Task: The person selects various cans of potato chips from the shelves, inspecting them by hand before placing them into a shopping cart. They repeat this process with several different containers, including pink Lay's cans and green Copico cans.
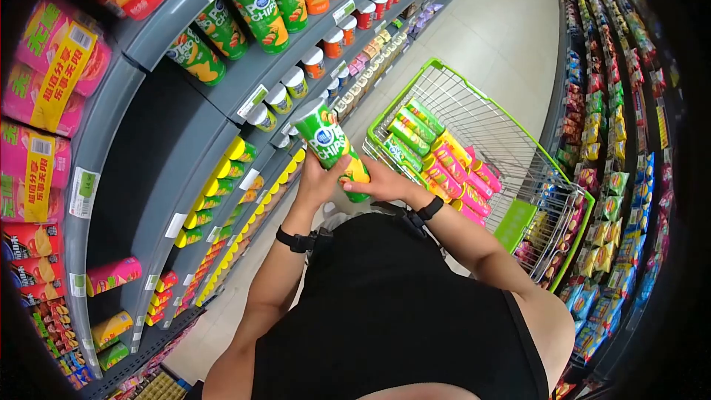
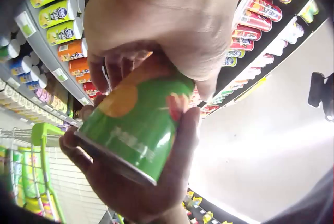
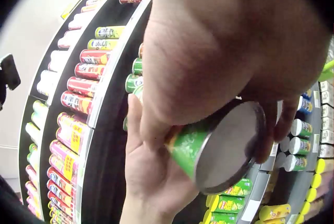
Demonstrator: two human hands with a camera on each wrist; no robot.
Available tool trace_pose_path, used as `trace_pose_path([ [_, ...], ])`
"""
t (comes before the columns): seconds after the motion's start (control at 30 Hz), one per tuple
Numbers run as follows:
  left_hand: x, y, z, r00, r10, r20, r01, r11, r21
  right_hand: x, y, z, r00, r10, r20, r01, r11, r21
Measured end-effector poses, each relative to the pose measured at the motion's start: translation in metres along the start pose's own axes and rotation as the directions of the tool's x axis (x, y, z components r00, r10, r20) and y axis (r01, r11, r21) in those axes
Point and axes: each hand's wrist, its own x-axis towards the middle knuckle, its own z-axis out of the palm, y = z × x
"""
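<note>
A green can of potato chips [image 1: 326, 137] is held tilted in front of the chest, its printed front facing up. The left hand [image 1: 317, 184] grips its lower part from the left side. From the other side, the right hand [image 1: 381, 180] has fingers curled round the lower end. Seen in the left wrist view, the can [image 2: 138, 122] lies between both hands, its green base end toward the camera. The right wrist view shows the can's round pale metal bottom [image 3: 232, 148] beside the right hand's fingers.
A green-rimmed shopping cart [image 1: 511, 115] stands ahead to the right, with several green and pink chip cans [image 1: 444, 159] inside. Shelves of canned chips [image 1: 259, 11] run along the left. Bagged snacks [image 1: 607, 200] fill the shelves on the right, across the pale floor [image 1: 485, 26].
</note>
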Motion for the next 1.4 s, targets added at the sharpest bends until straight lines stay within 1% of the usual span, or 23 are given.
trace_pose_path([
  [0.07,-0.002,-0.011,-0.014,0.999,-0.05,0.002,0.05,0.998,0.024,0.003,0.009,0.006,0.999,-0.004,-0.039,0.001,0.997,-0.082],
  [0.1,-0.004,-0.007,-0.018,0.995,-0.094,0.02,0.094,0.996,-0.01,0.001,0.008,0.008,0.999,0.04,0.034,-0.036,0.992,-0.118],
  [0.2,-0.014,-0.005,-0.032,0.989,-0.125,0.079,0.135,0.983,-0.127,-0.006,-0.003,0.032,0.998,0.026,0.05,-0.038,0.968,0.25],
  [0.23,-0.02,-0.003,-0.035,0.995,-0.07,0.07,0.082,0.977,-0.194,-0.005,0.011,0.037,0.994,0.005,0.107,-0.04,0.943,0.33],
  [0.33,-0.039,0.003,-0.043,0.997,-0.054,0.048,0.069,0.897,-0.437,-0.008,0.013,0.056,0.983,0.061,0.171,-0.151,0.796,0.586],
  [0.47,-0.057,-0.012,-0.064,0.977,-0.069,0.202,0.169,0.826,-0.538,-0.013,0.019,0.077,0.945,0.085,0.317,-0.291,0.661,0.692],
  [0.6,-0.065,-0.02,-0.073,0.97,-0.065,0.234,0.193,0.793,-0.578,-0.01,0.02,0.098,0.954,0.124,0.273,-0.284,0.671,0.685],
  [0.63,-0.067,-0.021,-0.073,0.981,-0.069,0.179,0.158,0.82,-0.55,-0.008,0.016,0.098,0.954,0.082,0.287,-0.27,0.648,0.712],
  [0.73,-0.067,-0.018,-0.073,0.978,-0.063,0.197,0.162,0.826,-0.54,-0.01,0.005,0.09,0.942,0.063,0.329,-0.291,0.638,0.713],
  [0.77,-0.066,-0.017,-0.069,0.983,-0.074,0.167,0.145,0.872,-0.468,-0.014,0.005,0.09,0.941,0.05,0.335,-0.292,0.622,0.726],
  [0.93,-0.042,-0.01,-0.037,0.911,0.07,0.406,0.215,0.76,-0.614,-0.033,0.014,0.079,0.919,0.022,0.393,-0.319,0.626,0.712],
  [0.97,-0.04,-0.011,-0.028,0.897,0.036,0.44,0.254,0.773,-0.582,-0.039,0.008,0.072,0.921,0.04,0.387,-0.306,0.689,0.657],
  [1.0,-0.044,-0.006,-0.016,0.878,0.004,0.478,0.292,0.787,-0.543,-0.041,0.007,0.059,0.902,0.01,0.432,-0.23,0.858,0.46],
  [1.03,-0.051,-0.03,0.0,0.905,0.1,0.413,0.051,0.94,-0.338,-0.052,0.002,0.049,0.867,0.057,0.494,-0.268,0.891,0.367],
  [1.07,-0.042,-0.06,0.015,0.893,0.278,0.354,-0.261,0.961,-0.096,-0.058,0.03,0.035,0.842,0.153,0.517,-0.214,0.975,0.06],
  [1.1,-0.04,-0.068,0.028,0.867,0.185,0.462,-0.125,0.979,-0.158,-0.061,0.008,0.022,0.871,0.049,0.489,-0.056,0.998,0.001],
  [1.13,-0.029,-0.035,0.033,0.812,0.091,0.577,-0.025,0.992,-0.122,-0.07,0.013,0.021,0.875,0.138,0.465,-0.157,0.988,0.003],
  [1.17,-0.023,-0.027,0.043,0.782,0.137,0.608,-0.122,0.99,-0.066,-0.08,0.018,0.019,0.871,0.225,0.438,-0.256,0.967,0.012],
  [1.2,-0.019,-0.013,0.049,0.769,0.169,0.617,-0.238,0.971,0.031,-0.087,0.025,0.014,0.84,0.249,0.483,-0.396,0.889,0.229],
  [1.23,-0.014,-0.006,0.056,0.771,0.145,0.62,-0.239,0.969,0.069,-0.092,0.021,0.004,0.913,0.244,0.326,-0.259,0.966,0.004],
  [1.27,-0.01,0.005,0.062,0.784,0.094,0.614,-0.206,0.972,0.114,-0.092,0.026,-0.002,0.962,0.014,0.272,-0.031,0.998,0.059],
  [1.33,-0.003,0.003,0.069,0.827,0.056,0.56,-0.195,0.962,0.193,-0.089,0.031,-0.015,0.955,0.001,0.296,-0.046,0.988,0.145],
  [1.4,0.007,0.002,0.068,0.877,0.103,0.47,-0.224,0.952,0.21,-0.075,0.055,-0.025,0.965,0.045,0.258,-0.055,0.998,0.032],
])
